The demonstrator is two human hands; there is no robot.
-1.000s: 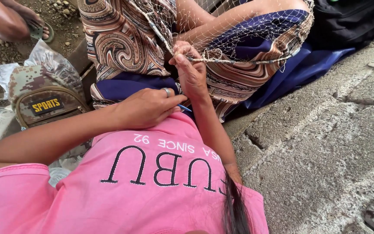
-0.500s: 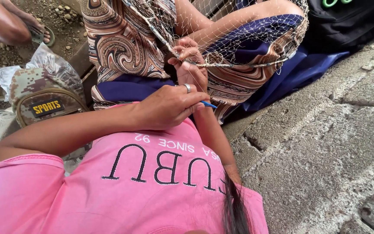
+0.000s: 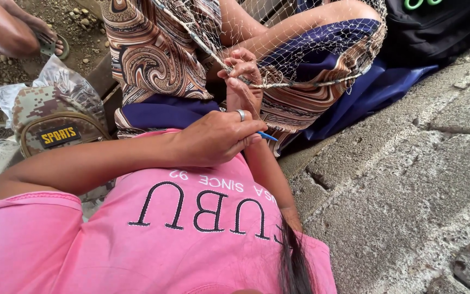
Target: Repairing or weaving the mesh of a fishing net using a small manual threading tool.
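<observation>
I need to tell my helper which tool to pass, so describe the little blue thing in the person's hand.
Start at the pink shirt and follow the bare forearm up to the left hand, which wears a silver ring. A thin blue tool pokes out beyond its fingers, below the net. It is the only bright blue sliver there; the cloth nearby is dark navy.

Colours here are wild: pink shirt (image 3: 153, 239) with black-and-white lettering, a brown, tan and cream swirl-print skirt (image 3: 159, 60) with navy blue panels, pale beige net (image 3: 300, 49) over it. There's a little blue tool (image 3: 267, 136), silver ring (image 3: 241, 115), pixel-camo bag (image 3: 50, 117) with a black-and-yellow patch, grey concrete (image 3: 409, 185).
</observation>
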